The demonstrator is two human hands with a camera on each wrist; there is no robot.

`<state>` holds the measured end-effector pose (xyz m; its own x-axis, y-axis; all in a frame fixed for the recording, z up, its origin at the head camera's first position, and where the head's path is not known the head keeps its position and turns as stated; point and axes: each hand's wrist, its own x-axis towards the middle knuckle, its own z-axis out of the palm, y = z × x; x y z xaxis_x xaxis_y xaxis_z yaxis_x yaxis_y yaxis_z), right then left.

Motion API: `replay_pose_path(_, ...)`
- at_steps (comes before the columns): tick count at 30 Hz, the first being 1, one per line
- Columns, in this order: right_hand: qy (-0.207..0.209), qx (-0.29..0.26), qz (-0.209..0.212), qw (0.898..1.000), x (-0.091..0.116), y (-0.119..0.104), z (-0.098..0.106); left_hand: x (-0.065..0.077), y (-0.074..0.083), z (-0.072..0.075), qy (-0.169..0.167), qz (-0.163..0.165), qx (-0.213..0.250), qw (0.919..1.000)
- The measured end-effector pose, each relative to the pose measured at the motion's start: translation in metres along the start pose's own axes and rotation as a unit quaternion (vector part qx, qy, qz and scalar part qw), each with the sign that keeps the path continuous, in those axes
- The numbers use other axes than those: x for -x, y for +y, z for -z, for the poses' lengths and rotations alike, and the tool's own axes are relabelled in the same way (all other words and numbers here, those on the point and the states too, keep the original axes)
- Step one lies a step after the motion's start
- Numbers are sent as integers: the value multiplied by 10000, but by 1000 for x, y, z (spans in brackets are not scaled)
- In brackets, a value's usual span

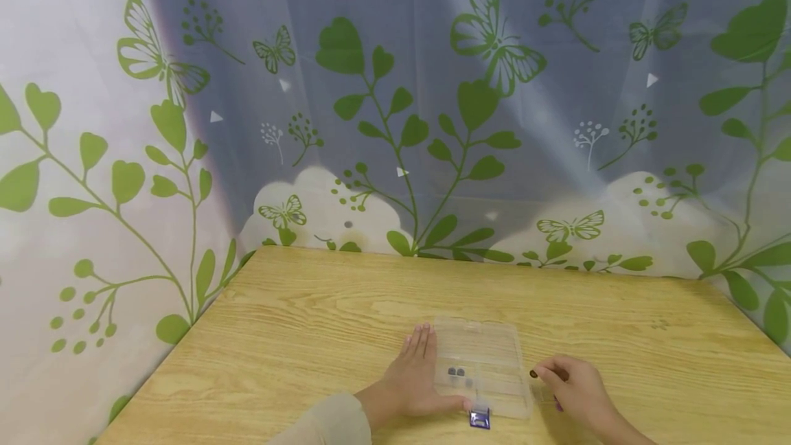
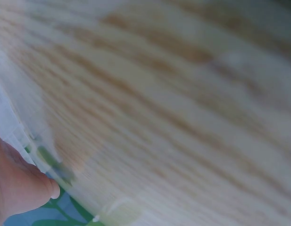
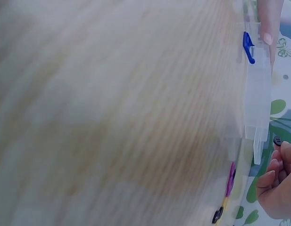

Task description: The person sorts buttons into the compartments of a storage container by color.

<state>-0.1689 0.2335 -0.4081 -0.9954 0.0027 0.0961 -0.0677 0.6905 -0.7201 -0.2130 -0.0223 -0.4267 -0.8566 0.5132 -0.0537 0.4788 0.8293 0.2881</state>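
A clear plastic compartment box [image 1: 478,342] lies on the table, its blue latch [image 1: 479,419] at the front edge. Inside sit several small dark buttons [image 1: 456,371]. My left hand [image 1: 414,380] rests against the box's left side with fingers straight, its thumb reaching along the front edge to the latch. To the right of the box, my right hand [image 1: 575,386] pinches a dark round button [image 3: 277,141] between thumb and fingertip; its small holes show in the right wrist view. Partly hidden below that hand is a purple piece [image 1: 559,404].
The right wrist view shows purple, yellow and black small pieces [image 3: 217,215] close together on the wood-grain table [image 1: 309,307]. Farther right lie some small pale bits [image 1: 660,325]. A curtain [image 1: 383,122] printed with leaves and butterflies stands along the table's back and left edges.
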Motion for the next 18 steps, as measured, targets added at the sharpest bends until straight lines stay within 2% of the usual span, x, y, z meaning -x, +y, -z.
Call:
replay_pose_path(7, 215, 187, 365, 9989, -10, -8, -9, 0, 0, 0, 8, 4, -57, 10000)
replay_pose_path(18, 243, 21, 377, 9990, -17, -16, -23, 0, 0, -1, 60, -4, 10, 10000)
